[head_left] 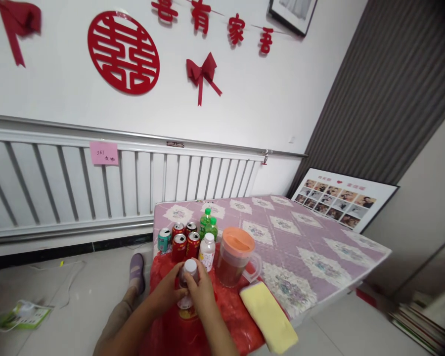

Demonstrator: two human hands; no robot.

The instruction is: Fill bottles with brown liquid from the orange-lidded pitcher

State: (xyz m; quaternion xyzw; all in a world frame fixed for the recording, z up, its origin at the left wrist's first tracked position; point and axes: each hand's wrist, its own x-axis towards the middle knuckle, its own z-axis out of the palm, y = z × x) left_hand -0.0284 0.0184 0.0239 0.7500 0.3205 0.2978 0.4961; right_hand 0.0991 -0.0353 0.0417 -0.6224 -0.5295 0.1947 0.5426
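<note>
Both hands are wrapped round a clear bottle with a white cap, upright over the red cloth at the table's near end. My left hand grips its left side, and my right hand holds the right side with fingers near the cap. Just behind stands a white-capped bottle with a pale label. Several red cans and a teal can are grouped to the left, beside two green-capped bottles. A pitcher with an orange lid holds brown liquid, right of my hands.
A folded yellow cloth lies at the table's near right edge. The patterned purple tablecloth stretches back right. A white radiator lines the wall; a power strip sits on the floor at left.
</note>
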